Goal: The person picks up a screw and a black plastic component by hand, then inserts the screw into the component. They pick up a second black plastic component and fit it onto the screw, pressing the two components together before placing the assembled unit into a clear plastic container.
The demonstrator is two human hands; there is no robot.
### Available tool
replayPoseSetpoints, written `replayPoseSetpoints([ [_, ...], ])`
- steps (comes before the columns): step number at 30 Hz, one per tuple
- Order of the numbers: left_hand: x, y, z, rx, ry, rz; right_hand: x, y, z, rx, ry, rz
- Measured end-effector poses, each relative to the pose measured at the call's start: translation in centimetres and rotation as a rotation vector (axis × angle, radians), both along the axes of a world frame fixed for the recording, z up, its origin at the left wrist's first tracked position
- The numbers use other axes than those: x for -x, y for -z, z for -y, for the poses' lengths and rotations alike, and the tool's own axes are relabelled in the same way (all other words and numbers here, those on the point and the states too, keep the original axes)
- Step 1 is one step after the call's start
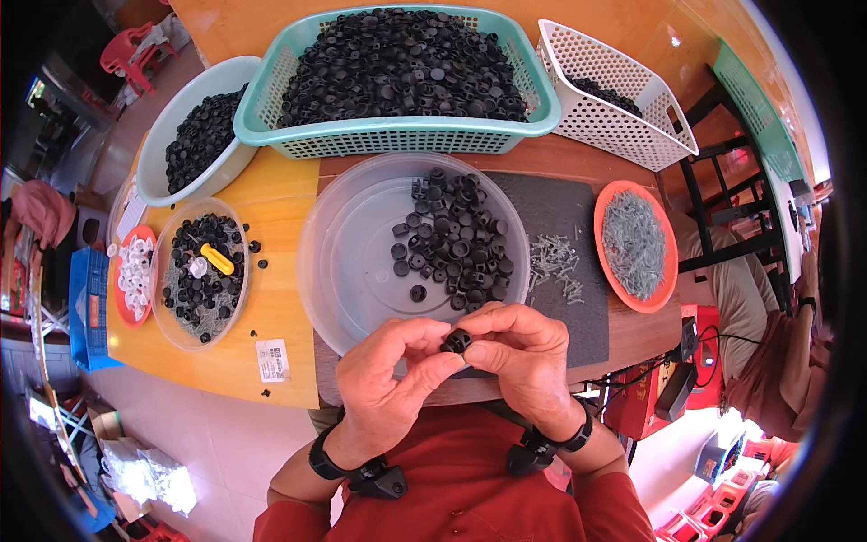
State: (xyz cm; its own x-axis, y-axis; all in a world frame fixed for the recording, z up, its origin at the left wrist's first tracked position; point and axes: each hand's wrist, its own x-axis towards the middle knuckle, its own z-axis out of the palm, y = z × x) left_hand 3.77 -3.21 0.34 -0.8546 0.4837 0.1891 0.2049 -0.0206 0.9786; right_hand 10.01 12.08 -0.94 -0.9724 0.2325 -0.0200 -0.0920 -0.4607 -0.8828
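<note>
big round tub (pixel 350 262) of loose black pieces (pixel 456 235), then the left hand (pixel 386 369) and right hand (pixel 531 359) close together at its near edge, both pinching one small black part (pixel 456 341). i'd guess light, stiff plastic, maybe slick, so hold it by the outer sides. it sits right between the two hands; they cover much of it, so hard to be sure.

Two bare hands (pixel 388 372) are counted on the near side, one black part (pixel 456 341) pinched between them! Two green baskets (pixel 397 142) are tallied, one far-middle, one far right; then one white basket (pixel 623 131), one pale basin (pixel 154 152) far left, one clear tub (pixel 352 244), one clear tray (pixel 191 340), two orange plates (pixel 670 253), left and right, one yellow tool (pixel 218 259)!
</note>
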Motion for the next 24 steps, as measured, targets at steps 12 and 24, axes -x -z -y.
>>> replayPoseSetpoints([
  [12,0.08,0.34,0.28,-0.003,0.04,0.059,-0.32,-0.72,0.16,-0.403,0.101,-0.025],
  [24,0.24,-0.47,0.17,0.053,0.074,0.139,-0.6,-0.35,-0.18,-0.324,0.086,-0.019],
])
